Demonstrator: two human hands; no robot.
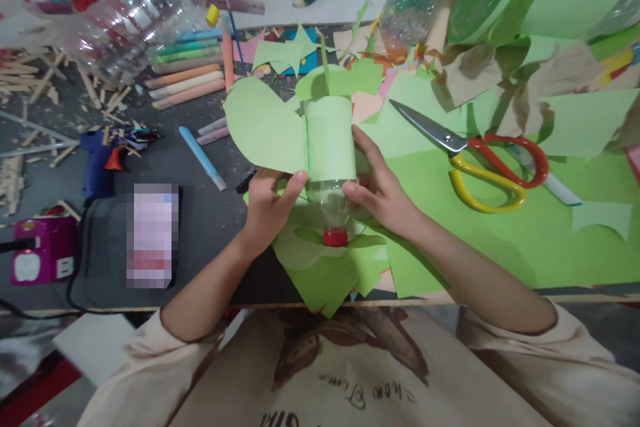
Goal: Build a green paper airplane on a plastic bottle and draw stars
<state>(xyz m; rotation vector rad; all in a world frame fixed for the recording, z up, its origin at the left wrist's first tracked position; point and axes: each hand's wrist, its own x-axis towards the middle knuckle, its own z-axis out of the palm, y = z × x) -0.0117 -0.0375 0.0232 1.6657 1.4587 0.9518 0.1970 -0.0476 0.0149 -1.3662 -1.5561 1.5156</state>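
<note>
By the front edge of the surface [107, 247], the clear bottle [327, 201], wrapped in pale green paper [330, 137], red cap [335, 237] nearest that edge, was gripped by the right hand [383, 190] while the left hand's [267, 203] fingers pinched a rounded paper flap [267, 127].

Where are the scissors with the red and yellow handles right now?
In the head view, the metal scissors with red and yellow handles lie on the right side, over green paper sheets, just beyond the person's right hand.
</note>
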